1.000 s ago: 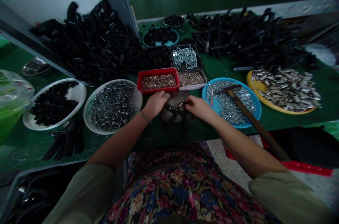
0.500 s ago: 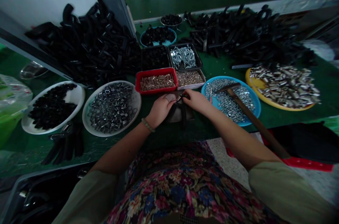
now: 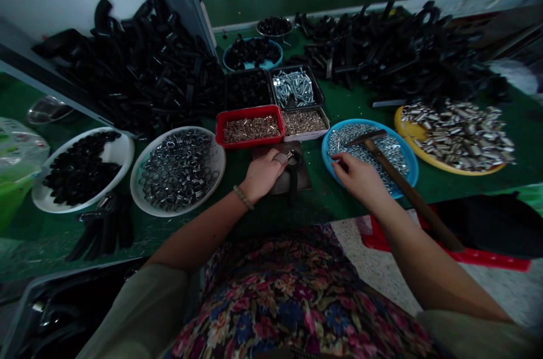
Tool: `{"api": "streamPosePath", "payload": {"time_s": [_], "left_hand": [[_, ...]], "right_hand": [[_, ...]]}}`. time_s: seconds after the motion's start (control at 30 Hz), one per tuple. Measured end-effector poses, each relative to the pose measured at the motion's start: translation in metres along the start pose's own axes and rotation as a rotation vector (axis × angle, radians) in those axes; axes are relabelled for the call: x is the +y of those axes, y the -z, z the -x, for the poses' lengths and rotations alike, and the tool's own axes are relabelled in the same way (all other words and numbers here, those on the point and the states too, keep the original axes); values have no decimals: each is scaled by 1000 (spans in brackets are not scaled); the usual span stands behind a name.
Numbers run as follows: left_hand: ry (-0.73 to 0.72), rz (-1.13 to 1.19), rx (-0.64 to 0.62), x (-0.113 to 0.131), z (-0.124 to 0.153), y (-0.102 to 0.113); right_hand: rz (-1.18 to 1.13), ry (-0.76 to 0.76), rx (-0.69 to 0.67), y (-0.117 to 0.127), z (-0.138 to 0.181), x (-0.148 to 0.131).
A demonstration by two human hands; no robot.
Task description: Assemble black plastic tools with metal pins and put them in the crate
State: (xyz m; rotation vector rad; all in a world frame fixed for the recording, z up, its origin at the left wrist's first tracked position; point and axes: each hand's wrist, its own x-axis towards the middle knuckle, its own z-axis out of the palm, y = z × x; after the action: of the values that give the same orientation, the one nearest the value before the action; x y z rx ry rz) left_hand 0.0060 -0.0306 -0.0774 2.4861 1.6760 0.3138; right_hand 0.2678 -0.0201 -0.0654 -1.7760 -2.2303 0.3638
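My left hand (image 3: pixel 267 172) is closed round a black plastic part with a shiny metal end, over a flat metal plate (image 3: pixel 303 182). The fingers partly hide this black handle-like part (image 3: pixel 293 178). To the right, my right hand (image 3: pixel 358 178) is at the near left rim of a blue tray (image 3: pixel 413 175) of small silver metal pieces (image 3: pixel 390 155). Its thumb and fingers are drawn together; whether anything small is between them cannot be made out. A hammer (image 3: pixel 399 184) lies across that tray, its handle sticking out toward me.
Behind the plate stand a red bin (image 3: pixel 218 133) of rivet-like pins, a white bin (image 3: pixel 307 135) and a black bin of screws (image 3: pixel 294 87). White trays of metal rings (image 3: pixel 178 169) and black pieces (image 3: pixel 80 169) are left; a yellow tray (image 3: pixel 411 135) is right. Black parts (image 3: pixel 382 53) are heaped behind.
My right hand has left my left hand and moved right to the blue tray's edge. My left hand has stayed over the plate with the black part.
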Motion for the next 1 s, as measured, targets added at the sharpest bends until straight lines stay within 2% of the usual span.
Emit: {"api": "streamPosePath", "payload": {"time_s": [0.1,0.17,0.23,0.33,0.43,0.5,0.6,0.7,0.77,0.87,1.0], "left_hand": [[-53,-39,-10,-1,2,-1],[-90,-54,-17,-1,4,-1],[-101,-56,-26,0,5,1],[-102,-58,-37,1,9,6],[-110,-27,-43,1,16,9],[-112,13,-56,0,21,9],[-102,56,-76,-1,23,6],[-87,83,-75,-2,23,3],[-88,97,-69,-1,22,2],[-86,114,-72,-1,22,3],[-70,139,-98,-2,21,3]], "right_hand": [[92,-37,75,10,12,15],[207,-67,151,18,17,28],[345,-129,169,24,19,44],[492,-204,70,28,20,69],[492,-237,-26,26,20,80],[416,-254,-16,25,21,72],[180,-230,28,24,23,33],[-59,-95,-79,24,22,-15],[-131,13,-94,24,20,-40],[-136,46,-29,22,16,-55],[-71,36,-170,19,11,-55]]}}
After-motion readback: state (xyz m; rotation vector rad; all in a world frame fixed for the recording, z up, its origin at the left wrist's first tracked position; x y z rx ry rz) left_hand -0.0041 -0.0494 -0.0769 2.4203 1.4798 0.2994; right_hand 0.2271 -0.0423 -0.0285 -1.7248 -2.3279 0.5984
